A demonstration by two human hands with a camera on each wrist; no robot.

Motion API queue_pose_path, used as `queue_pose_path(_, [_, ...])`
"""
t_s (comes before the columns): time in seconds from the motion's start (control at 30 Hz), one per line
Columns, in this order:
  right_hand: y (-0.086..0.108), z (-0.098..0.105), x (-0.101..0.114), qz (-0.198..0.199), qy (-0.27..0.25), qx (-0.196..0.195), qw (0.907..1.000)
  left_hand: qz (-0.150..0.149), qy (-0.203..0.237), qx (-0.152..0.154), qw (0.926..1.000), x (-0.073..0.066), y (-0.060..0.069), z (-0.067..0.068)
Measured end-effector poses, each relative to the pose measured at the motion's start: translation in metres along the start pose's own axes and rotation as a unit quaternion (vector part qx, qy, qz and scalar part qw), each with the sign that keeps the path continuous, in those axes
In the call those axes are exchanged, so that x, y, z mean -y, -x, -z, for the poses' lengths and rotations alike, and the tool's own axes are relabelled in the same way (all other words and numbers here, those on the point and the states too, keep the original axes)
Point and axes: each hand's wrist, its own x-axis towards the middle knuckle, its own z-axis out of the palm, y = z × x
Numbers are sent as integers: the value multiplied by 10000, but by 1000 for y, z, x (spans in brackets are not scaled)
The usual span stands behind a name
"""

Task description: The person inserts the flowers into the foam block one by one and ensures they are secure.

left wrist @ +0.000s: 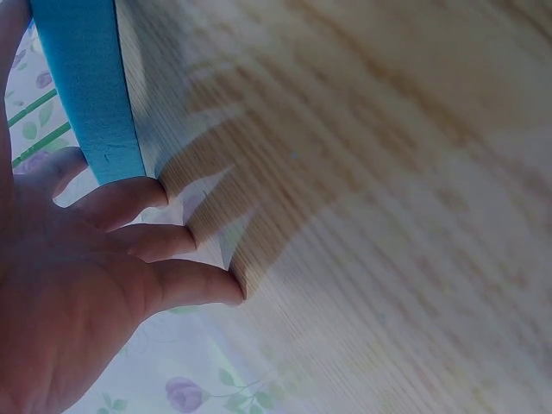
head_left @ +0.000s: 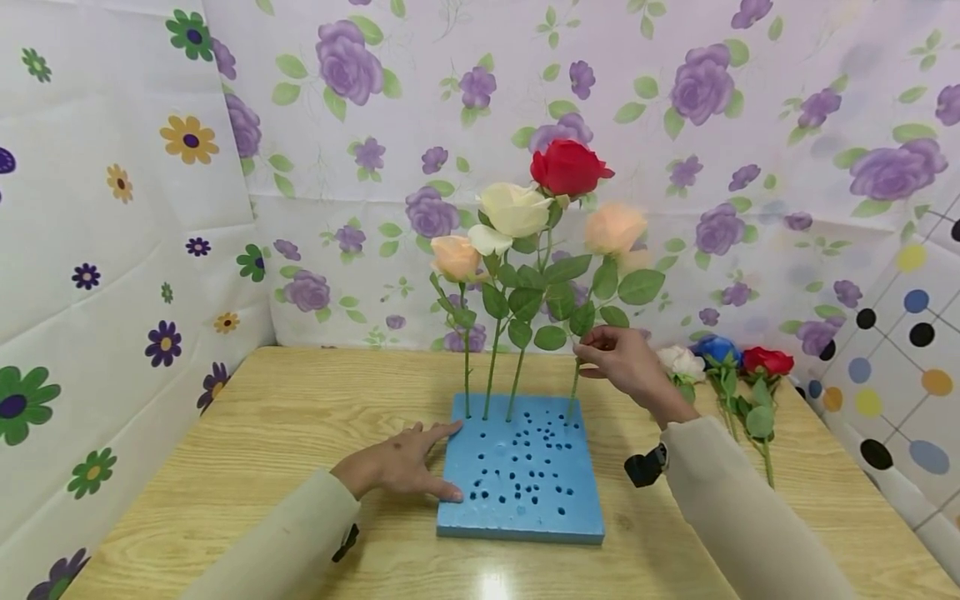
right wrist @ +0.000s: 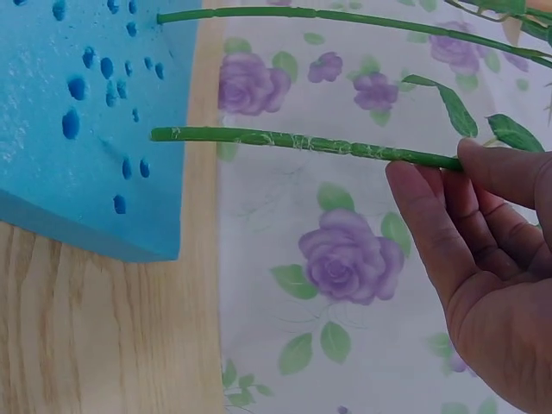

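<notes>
Head view: farthest, forward and down from above the table [head_left: 315,400]. Left wrist view: close, across the left hand [left wrist: 78,267] to the block [left wrist: 90,95]. Right wrist view: close, beside the right hand [right wrist: 500,289], facing the stem [right wrist: 302,142]. All three share the block.

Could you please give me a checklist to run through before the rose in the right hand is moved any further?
1. Right hand pinching the held peach rose by its stem: ok.
2. Stem tip seated in a hole: not ok; the right wrist view appears to show it outside the holes.
3. Stem tip lined up with a hole: cannot tell.
4. Left hand touching the left side of the blue block: ok.
5. Left hand pressing firmly enough: cannot tell.
6. Standing peach rose, white rose and red rose upright in the block: ok.
</notes>
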Motion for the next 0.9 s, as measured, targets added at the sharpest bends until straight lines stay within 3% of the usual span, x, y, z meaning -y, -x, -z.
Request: queue_pose_path(0.9, [-2,-8,-31,55,7,-223,9997,-12,61,-2,10000,1,1,-1])
